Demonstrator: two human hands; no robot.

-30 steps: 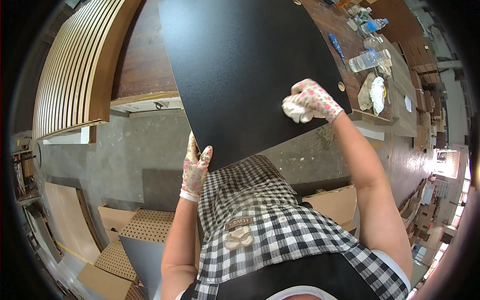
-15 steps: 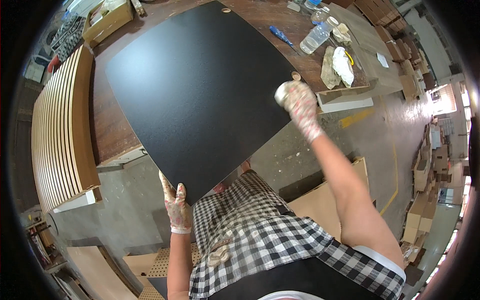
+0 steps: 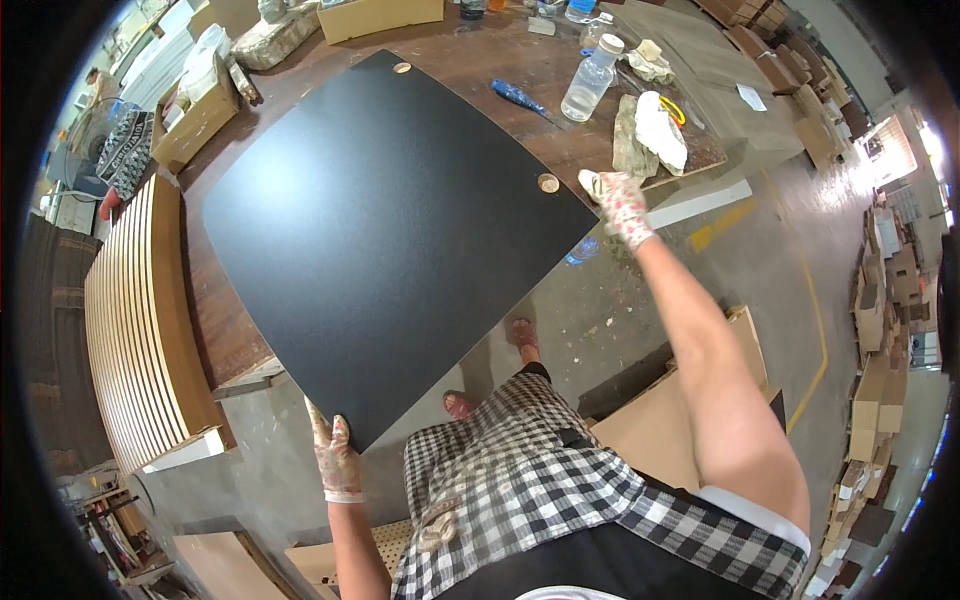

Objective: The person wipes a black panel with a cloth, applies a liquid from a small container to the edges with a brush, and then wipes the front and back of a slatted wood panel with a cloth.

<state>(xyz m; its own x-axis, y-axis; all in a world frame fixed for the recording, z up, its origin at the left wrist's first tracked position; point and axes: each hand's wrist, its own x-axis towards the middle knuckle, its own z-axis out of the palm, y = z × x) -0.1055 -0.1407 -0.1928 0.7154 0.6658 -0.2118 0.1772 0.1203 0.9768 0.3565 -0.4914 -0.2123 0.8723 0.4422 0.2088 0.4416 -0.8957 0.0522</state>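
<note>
A large black panel (image 3: 400, 230) lies on the brown table, its near corner jutting out past the table edge. Two round holes pierce it near its far and right corners. My left hand (image 3: 338, 460), in a patterned white glove, grips the panel by the near-left edge, thumb on top and fingers beneath. Just beyond the right corner is my right hand (image 3: 624, 208), gloved alike and closed around a small white wad (image 3: 588, 184) that looks like cloth. Close by, a crumpled white cloth (image 3: 660, 132) lies on a grey-brown rag (image 3: 633, 138).
A blue-handled screwdriver (image 3: 518, 97) and a clear bottle (image 3: 592, 80) occupy the table's right side. On the left stands a stack of panels (image 3: 135, 330) with pale edges. Cardboard boxes (image 3: 200, 115) sit at the back. Below, cardboard sheets (image 3: 655, 425) lean by my right side.
My right hand has moved from the panel's surface to just off its right corner. The panel and my left hand now appear lower in view, and the view itself has shifted.
</note>
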